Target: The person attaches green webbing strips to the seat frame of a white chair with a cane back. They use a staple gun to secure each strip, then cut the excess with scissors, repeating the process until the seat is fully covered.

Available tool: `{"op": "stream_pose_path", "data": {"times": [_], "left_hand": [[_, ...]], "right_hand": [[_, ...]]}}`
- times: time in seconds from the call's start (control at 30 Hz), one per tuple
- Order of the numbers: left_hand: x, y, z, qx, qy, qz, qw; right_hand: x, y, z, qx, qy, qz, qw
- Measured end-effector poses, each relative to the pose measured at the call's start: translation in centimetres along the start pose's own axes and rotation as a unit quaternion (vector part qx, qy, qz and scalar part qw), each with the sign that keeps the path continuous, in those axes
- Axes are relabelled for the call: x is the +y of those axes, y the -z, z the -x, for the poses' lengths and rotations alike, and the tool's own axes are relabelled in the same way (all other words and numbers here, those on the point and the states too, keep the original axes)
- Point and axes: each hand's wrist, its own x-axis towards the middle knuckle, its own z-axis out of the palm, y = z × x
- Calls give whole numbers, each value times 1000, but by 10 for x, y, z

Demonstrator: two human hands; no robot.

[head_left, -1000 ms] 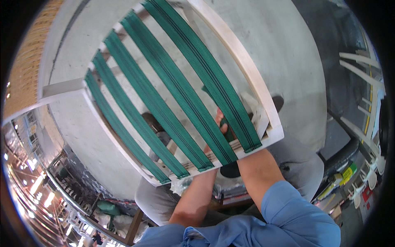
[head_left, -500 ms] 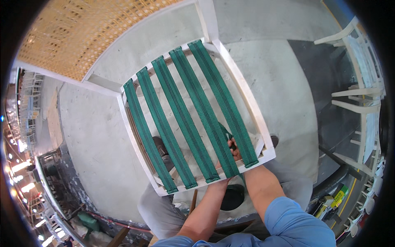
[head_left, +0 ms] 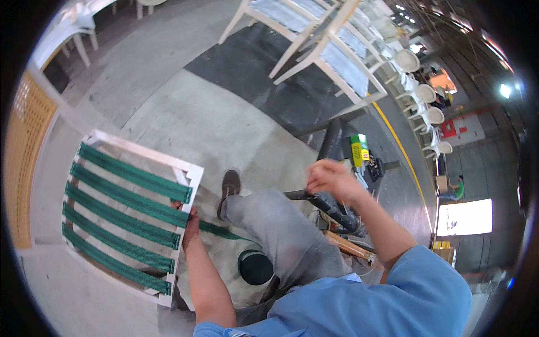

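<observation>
The white wooden chair frame (head_left: 188,194) is on my left, with several green webbing straps (head_left: 126,205) stretched across its seat. My left hand (head_left: 191,224) is closed at the near rail, its fingertips visible in the gap between two straps. A loose green webbing tail (head_left: 224,231) runs from that hand to a dark green webbing roll (head_left: 255,267) by my leg. The rail partly hides the grip. Off to the right, my right hand (head_left: 331,180) is raised above a black tube stand (head_left: 331,208). Its fingers look bent but are blurred, and nothing clear shows in them.
A yellow-and-green box (head_left: 359,149) stands past the tube stand, beside small dark items. White chairs with pale blue seats (head_left: 345,62) are at the far right. The woven cane back (head_left: 28,163) rises at the left edge. A person (head_left: 457,188) is in the distance.
My view has swung right. My right hand has come out from under the seat and moved right, while my left hand stays at the near rail.
</observation>
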Motion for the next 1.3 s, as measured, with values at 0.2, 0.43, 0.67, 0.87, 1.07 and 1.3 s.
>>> {"op": "stream_pose_path", "data": {"times": [0.2, 0.43, 0.67, 0.87, 1.07, 1.3], "left_hand": [[-10, 4, -1, 61, 3, -45, 997], [-10, -9, -3, 105, -10, 79, 991], [-7, -19, -3, 131, -37, 87, 987], [-16, -18, -20, 134, -22, 176, 975], [-22, -21, -19, 174, 1, 227, 958], [-11, -8, -16, 166, -27, 249, 954]], "right_hand": [[89, 177, 30, 315, -111, 317, 888], [128, 169, -4, 312, -53, 455, 832], [88, 100, 8, 199, 99, 324, 920], [6, -68, -16, -24, -16, 195, 980], [1, -202, -53, -211, 132, 267, 931], [5, -258, -62, -244, 31, 259, 934]]}}
